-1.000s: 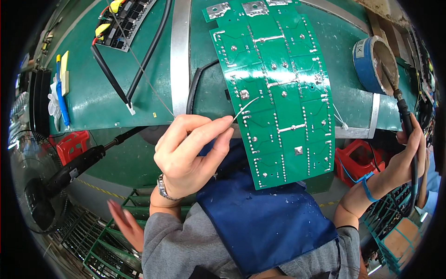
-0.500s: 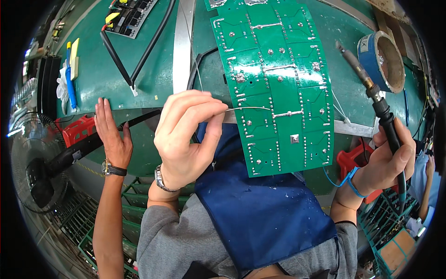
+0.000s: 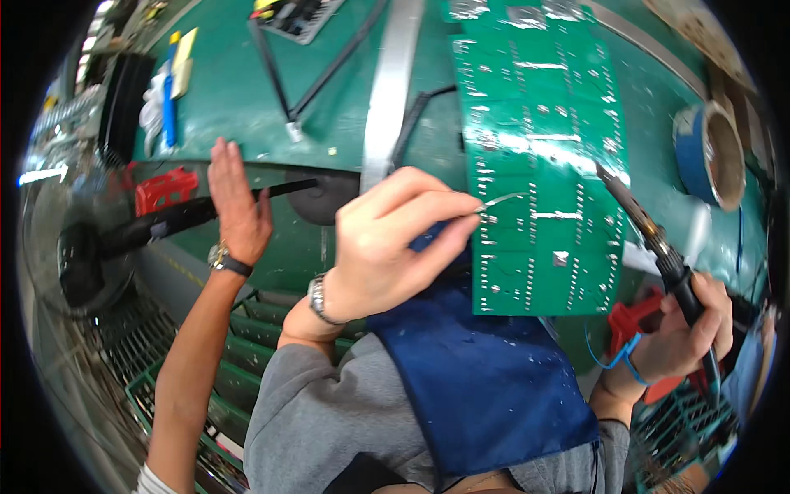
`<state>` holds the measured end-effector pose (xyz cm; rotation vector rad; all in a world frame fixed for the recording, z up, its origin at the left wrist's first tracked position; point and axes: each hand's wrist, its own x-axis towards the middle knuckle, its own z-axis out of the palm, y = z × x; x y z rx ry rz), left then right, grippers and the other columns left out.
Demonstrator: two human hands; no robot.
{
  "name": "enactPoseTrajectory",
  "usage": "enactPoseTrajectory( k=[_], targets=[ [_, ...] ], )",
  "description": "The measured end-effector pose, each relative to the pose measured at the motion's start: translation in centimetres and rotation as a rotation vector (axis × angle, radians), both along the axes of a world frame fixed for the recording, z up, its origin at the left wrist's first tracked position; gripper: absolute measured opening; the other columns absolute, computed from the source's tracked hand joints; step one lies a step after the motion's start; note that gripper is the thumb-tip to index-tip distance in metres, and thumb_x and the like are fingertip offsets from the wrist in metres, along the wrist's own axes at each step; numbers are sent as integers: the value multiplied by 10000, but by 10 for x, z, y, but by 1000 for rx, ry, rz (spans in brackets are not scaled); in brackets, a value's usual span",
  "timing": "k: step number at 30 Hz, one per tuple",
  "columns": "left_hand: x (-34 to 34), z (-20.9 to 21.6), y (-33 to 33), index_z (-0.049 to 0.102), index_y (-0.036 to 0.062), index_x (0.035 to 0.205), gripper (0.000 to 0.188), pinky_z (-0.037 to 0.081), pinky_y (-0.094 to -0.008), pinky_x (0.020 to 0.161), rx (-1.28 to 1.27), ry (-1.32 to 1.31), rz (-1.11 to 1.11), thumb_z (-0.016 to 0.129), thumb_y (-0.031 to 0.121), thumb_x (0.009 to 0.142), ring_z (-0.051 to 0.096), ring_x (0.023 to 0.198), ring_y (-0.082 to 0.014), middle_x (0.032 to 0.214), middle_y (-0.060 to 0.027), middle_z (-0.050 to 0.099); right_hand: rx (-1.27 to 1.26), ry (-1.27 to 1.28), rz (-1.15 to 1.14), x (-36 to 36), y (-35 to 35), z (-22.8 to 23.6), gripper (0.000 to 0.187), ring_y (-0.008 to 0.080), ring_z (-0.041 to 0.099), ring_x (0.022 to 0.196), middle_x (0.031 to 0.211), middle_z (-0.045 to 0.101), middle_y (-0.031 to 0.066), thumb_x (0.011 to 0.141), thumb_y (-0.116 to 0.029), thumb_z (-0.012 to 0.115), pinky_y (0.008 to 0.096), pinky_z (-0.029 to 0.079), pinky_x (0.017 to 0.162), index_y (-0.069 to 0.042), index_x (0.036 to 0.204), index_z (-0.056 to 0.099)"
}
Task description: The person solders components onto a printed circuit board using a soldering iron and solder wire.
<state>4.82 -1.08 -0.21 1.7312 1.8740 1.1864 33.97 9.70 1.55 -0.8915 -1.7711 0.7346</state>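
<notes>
A long green circuit board [image 3: 553,284] with rows of solder joints lies in front of me, its near end jutting over the table edge. My left hand [image 3: 395,239] pinches a thin solder wire [image 3: 504,198] between thumb and fingertips; the wire's free end reaches over the board's left half, near a shiny solder strip. In my right hand [image 3: 695,329] is a soldering iron [image 3: 676,276], gripped by its black handle. Its tip points up and left, appearing over the board's right edge; whether it touches I cannot tell.
A co-worker's hand [image 3: 239,202] rests at the table edge on the left. Beyond it lie a blue pen-like tool [image 3: 169,107] and black cables [image 3: 333,70]. A blue-rimmed round container [image 3: 691,152] stands at right. A black fan [image 3: 78,263] stands at far left.
The view has swung, so the scene sits further right. The iron's tip has come from beside the board to over its right edge. My left hand still pinches the wire.
</notes>
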Motion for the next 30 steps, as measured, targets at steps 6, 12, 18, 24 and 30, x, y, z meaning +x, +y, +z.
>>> enactPoseTrajectory(
  k=[6, 12, 18, 24, 30],
  targets=[
    [-2, -9, -2, 754, 49, 950, 216, 503, -233, 540, 22, -17, -14, 777, -20, 746, 658, 712, -131, 863, -62, 685, -36, 46, -47, 7, 1, -10, 441, 150, 467, 511, 678, 524, 124, 992, -314, 455, 245, 369, 513, 90, 963, 631],
    [-9, -11, -8, 741, 62, 989, 262, 508, -242, 547, 63, 1, -35, 796, 8, 739, 631, 684, -133, 847, -46, 662, -21, 17, -136, 11, 1, -11, 443, 146, 445, 523, 624, 483, 91, 989, -315, 437, 263, 356, 508, 80, 955, 636],
    [-30, 11, -27, 711, 54, 962, 233, 490, -265, 556, -79, 10, 7, 786, 35, 742, 613, 659, -154, 809, -48, 646, -45, 143, -42, 31, 7, -22, 420, 153, 501, 599, 890, 619, 166, 988, -250, 464, 212, 373, 508, 126, 999, 652],
    [-65, -11, -86, 690, 51, 890, 141, 551, -408, 643, -957, 318, -507, 650, 157, 806, 683, 703, -311, 826, -122, 680, -49, 103, -270, 7, 7, -19, 400, 165, 447, 530, 639, 431, 81, 989, -268, 400, 284, 449, 448, 68, 986, 618],
    [-47, -140, -182, 719, 26, 966, 332, 551, -434, 817, -1519, 423, -546, 716, 257, 728, 683, 983, -347, 974, -238, 696, -87, 94, -203, 34, 14, -21, 393, 142, 442, 543, 658, 449, 81, 988, -272, 412, 254, 388, 528, 57, 995, 627]
  ],
)
